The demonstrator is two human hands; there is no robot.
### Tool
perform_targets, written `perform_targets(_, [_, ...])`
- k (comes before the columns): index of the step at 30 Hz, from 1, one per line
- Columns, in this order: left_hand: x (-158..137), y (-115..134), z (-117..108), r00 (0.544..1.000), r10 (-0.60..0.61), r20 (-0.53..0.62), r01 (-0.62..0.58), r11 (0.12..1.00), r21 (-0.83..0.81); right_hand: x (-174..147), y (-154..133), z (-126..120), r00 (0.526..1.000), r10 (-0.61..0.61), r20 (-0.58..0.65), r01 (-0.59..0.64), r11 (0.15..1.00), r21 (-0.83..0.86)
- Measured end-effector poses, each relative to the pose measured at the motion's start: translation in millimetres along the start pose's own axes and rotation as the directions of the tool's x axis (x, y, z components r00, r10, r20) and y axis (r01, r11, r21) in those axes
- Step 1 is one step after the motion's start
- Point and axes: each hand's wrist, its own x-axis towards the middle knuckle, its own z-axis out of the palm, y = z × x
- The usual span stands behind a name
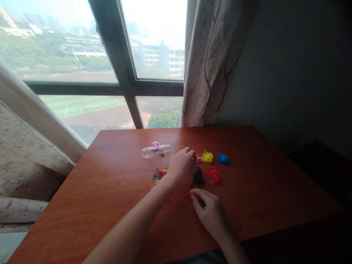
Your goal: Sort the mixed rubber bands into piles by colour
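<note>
Small rubber bands lie sorted by colour on a reddish wooden table (110, 190): a yellow pile (207, 157), a blue pile (222, 158), a black pile (198, 177) and a red pile (215, 176). A mixed-colour heap (159, 173) lies to their left. My left hand (181, 165) reaches over the table, its fingertips pinched at a bit of pink band (197, 158) just left of the yellow pile. My right hand (210, 212) rests on the table below the black pile, fingers curled; whether it holds a band is hidden.
A clear plastic container (155, 151) lies on its side behind the mixed heap, with a pink piece (155, 144) beside it. A window and a patterned curtain (214, 62) stand behind the table. A cushioned seat (24, 161) is at the left.
</note>
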Motion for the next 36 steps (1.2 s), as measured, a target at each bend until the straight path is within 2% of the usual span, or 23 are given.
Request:
perform_targets(3, [31,16,15,0.999,0.033,0.036,-0.033,0.999,0.017,-1,0,1,1.0,0.003,-0.003,-0.003,1.0,0.014])
perform_targets(7, [54,27,31,0.997,0.027,0.072,-0.029,0.999,0.034,-2,1,1,1.0,0.01,0.001,-0.01,1.0,0.024])
perform_targets(11, [60,29,34,0.995,0.018,0.093,-0.023,0.999,0.048,-2,2,1,1.0,0.007,-0.003,-0.007,1.0,0.031])
perform_targets(15, [49,19,19,0.997,0.015,0.074,-0.018,0.999,0.045,-1,1,0,1.0,-0.012,0.0,0.012,1.0,0.019])
perform_targets(19, [14,0,-4,1.0,-0.017,0.024,0.016,1.0,0.021,-1,0,-1,1.0,-0.016,-0.005,0.016,1.0,0.001])
perform_targets(25, [-70,-40,-30,0.992,-0.115,-0.055,0.114,0.993,-0.03,-2,0,-1,1.0,-0.002,0.024,0.003,1.0,-0.011])
perform_targets(31, [-139,-60,-33,0.974,-0.212,-0.077,0.198,0.967,-0.159,-5,1,1,0.999,-0.015,0.035,0.018,0.997,-0.07])
perform_targets(36, [-168,-60,-27,0.969,-0.243,-0.037,0.236,0.963,-0.133,-6,1,2,0.999,-0.031,0.042,0.036,0.994,-0.1])
